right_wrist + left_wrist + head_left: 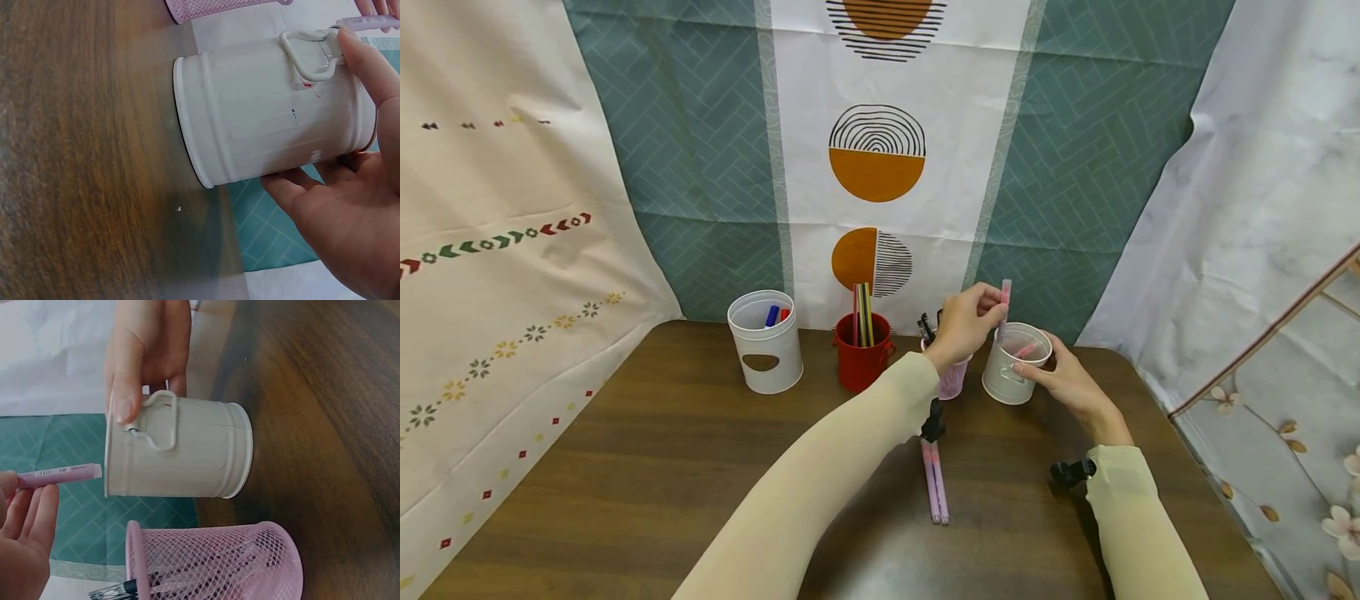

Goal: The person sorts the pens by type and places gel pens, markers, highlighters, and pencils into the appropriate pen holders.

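My left hand (964, 323) pinches a slim lilac pen (1005, 295) and holds it upright at the mouth of a small white metal bucket (1004, 383). In the left wrist view the pen's clear end (97, 470) points at the bucket's rim, just outside it. My right hand (1072, 385) grips the bucket at its right side, thumb by the wire handle (312, 74) and fingers round the far side. Inside the bucket shows a pinkish pen (1026, 351). Two more lilac pens (934, 487) lie side by side on the table, partly hidden by my left wrist.
A pink mesh cup (952, 382) with black pens stands left of the bucket, partly behind my left hand. Farther left are a red pail (859, 367) with striped pencils and a larger white container (775, 367) with blue and red markers. A patterned curtain (700, 167) hangs behind the table.
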`<state>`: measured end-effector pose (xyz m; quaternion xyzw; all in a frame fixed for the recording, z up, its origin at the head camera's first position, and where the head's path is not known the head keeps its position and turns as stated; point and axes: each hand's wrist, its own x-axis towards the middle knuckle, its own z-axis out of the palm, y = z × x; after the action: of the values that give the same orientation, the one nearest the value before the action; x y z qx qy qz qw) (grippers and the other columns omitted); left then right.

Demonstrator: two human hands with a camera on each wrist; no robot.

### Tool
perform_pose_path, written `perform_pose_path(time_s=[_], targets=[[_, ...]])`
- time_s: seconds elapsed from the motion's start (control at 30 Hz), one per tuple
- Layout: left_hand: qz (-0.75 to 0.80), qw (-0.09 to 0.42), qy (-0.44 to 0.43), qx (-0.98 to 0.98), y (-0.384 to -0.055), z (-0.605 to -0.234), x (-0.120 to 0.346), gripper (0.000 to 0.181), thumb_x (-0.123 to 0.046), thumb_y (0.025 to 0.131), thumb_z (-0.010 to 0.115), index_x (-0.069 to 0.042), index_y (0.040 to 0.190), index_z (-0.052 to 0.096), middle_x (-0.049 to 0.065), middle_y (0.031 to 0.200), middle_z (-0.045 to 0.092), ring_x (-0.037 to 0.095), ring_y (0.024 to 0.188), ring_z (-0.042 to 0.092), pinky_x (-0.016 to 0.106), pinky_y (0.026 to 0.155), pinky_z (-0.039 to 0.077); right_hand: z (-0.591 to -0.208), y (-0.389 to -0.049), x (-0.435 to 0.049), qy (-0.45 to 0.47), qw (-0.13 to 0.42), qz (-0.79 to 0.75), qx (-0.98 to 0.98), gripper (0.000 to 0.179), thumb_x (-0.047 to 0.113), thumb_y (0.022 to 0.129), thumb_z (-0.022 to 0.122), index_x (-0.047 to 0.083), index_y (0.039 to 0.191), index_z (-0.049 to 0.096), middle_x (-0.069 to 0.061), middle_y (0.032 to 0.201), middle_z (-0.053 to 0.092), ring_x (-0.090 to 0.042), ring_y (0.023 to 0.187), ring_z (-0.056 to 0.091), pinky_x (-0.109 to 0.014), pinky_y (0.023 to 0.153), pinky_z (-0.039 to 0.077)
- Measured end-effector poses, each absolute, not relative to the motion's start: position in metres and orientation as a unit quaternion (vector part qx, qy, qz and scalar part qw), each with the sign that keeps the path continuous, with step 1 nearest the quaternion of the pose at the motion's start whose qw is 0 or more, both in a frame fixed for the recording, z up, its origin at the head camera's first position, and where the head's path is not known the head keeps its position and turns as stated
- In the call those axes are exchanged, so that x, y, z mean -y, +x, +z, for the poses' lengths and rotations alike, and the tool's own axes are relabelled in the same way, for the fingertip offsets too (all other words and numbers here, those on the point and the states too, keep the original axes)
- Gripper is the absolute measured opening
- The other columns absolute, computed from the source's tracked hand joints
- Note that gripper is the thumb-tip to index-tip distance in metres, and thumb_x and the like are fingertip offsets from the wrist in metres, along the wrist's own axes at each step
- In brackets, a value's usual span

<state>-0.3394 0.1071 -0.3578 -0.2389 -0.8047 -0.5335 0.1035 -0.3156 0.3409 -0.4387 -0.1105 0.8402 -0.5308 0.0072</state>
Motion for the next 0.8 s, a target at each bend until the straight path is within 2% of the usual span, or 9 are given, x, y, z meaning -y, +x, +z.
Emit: perform_pose_path(time_s=[0.27,0.37,0.57,0.7,0.8], targets=[[-0.543,0.073,-0.238,0.802,-0.349,-0.371,-0.112,0.018,-0.021,0.105,0.070,-0.008,0.118,0.072,0.004,0.104,0.079,0.003,0.083,0.070,0.014,0.076,0.054,-0.438,-0.313,-0.340,-0.107,0.008,-0.521,-0.847,0.086,0.030,0.102,0.075,0.006,0.166,0.023,-0.022,0.154,0.049,-0.028,0.134,0.050,-0.020,0.101,0.043],[-0.556,0.051,-0.236,0.795,-0.351,-0.375,-0.113,0.019,-0.021,0.105,0.070,-0.008,0.118,0.073,0.004,0.105,0.079,0.003,0.083,0.073,0.015,0.076,0.056,-0.438,-0.312,-0.340,-0.101,0.009,-0.518,-0.849,0.088,0.031,0.101,0.075,0.007,0.167,0.022,-0.021,0.154,0.049,-0.030,0.136,0.049,-0.025,0.105,0.043],[-0.581,0.013,-0.225,0.782,-0.352,-0.380,-0.113,0.018,-0.018,0.104,0.072,-0.006,0.117,0.074,0.007,0.104,0.079,0.013,0.087,0.078,0.021,0.079,0.061,-0.437,-0.313,-0.341,-0.100,0.011,-0.518,-0.850,0.090,0.033,0.101,0.075,0.006,0.167,0.020,-0.022,0.156,0.047,-0.034,0.139,0.047,-0.039,0.112,0.040],[-0.586,0.003,-0.219,0.780,-0.354,-0.382,-0.114,0.017,-0.017,0.103,0.072,-0.005,0.115,0.075,0.007,0.102,0.079,0.013,0.084,0.078,0.025,0.079,0.062,-0.438,-0.314,-0.341,-0.098,0.009,-0.519,-0.849,0.089,0.032,0.101,0.076,0.007,0.167,0.022,-0.021,0.155,0.048,-0.031,0.137,0.048,-0.030,0.108,0.042],[-0.581,0.000,-0.218,0.784,-0.355,-0.384,-0.113,0.018,-0.017,0.103,0.073,-0.004,0.115,0.075,0.007,0.102,0.079,0.011,0.083,0.077,0.023,0.076,0.061,-0.438,-0.314,-0.341,-0.101,0.010,-0.519,-0.849,0.088,0.031,0.101,0.075,0.007,0.167,0.022,-0.021,0.154,0.049,-0.029,0.135,0.049,-0.023,0.103,0.043]])
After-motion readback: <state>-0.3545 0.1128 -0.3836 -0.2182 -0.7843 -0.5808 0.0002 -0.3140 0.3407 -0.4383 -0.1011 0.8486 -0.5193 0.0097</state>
